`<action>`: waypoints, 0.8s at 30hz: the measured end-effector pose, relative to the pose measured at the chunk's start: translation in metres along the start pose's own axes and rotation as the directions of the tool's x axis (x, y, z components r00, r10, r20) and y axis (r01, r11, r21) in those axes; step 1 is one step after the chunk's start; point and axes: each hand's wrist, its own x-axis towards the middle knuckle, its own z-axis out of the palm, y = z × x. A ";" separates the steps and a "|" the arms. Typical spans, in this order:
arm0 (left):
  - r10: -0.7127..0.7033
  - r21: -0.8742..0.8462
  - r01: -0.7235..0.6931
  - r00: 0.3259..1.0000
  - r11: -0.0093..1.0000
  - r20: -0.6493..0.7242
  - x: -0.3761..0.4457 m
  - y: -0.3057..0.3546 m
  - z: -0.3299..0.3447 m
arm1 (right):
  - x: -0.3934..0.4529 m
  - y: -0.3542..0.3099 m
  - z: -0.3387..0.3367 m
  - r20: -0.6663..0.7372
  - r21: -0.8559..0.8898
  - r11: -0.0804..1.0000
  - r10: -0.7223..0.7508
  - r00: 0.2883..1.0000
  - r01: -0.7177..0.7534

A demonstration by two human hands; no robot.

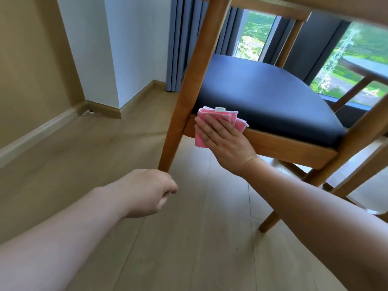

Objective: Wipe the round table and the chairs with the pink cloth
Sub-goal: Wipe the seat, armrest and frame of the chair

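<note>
The right hand (225, 141) presses the folded pink cloth (218, 122) flat-fingered against the chair (283, 143) at its seat frame's front-left corner. Soft and light, the cloth likely needs only palm pressure. The left hand (147, 192) hangs loosely curled, holding nothing.

left hand (147, 192): loosely curled, holding nothing; right hand (224, 141): flat, fingers straight, arm extended

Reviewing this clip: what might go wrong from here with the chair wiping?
1. The right hand presses the pink cloth with flat fingers, so the loosely folded cloth may bunch or slip off the seat rail.
2. The left hand hangs curled near the chair leg, holding nothing; a firm wipe might shift the unbraced chair.
</note>
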 end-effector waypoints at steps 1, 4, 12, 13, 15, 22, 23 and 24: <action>0.004 -0.006 -0.004 1.000 1.000 0.003 0.002 0.002 0.000 | -0.005 0.003 0.000 0.001 -0.008 1.000 -0.017 1.000 0.017; 0.011 -0.011 -0.010 1.000 1.000 0.013 0.007 0.008 0.001 | -0.023 0.015 0.001 -0.019 0.024 0.996 -0.085 0.996 0.085; 0.033 0.004 -0.033 0.999 0.999 0.021 0.026 0.021 0.009 | -0.138 0.088 0.004 -0.014 0.060 0.978 -0.197 0.980 0.198; 0.036 0.000 -0.036 0.999 0.999 0.019 0.028 0.023 0.010 | -0.155 0.096 0.002 -0.002 0.040 0.980 -0.194 0.981 0.194; 0.045 0.003 -0.045 0.999 0.999 0.013 0.034 0.026 0.012 | -0.182 0.110 -0.002 0.057 0.016 0.984 -0.180 0.982 0.179; 0.061 0.036 -0.062 0.998 0.997 0.024 0.040 0.032 0.017 | -0.201 0.110 0.002 0.131 0.052 0.996 -0.080 0.988 0.074; 0.055 0.030 -0.056 0.998 0.998 0.031 0.039 0.031 0.017 | -0.194 0.106 0.005 0.120 0.058 0.996 -0.072 0.990 0.066; 0.049 0.022 -0.050 0.998 0.999 0.034 0.037 0.030 0.015 | -0.185 0.100 0.007 0.105 0.068 0.996 -0.071 0.992 0.064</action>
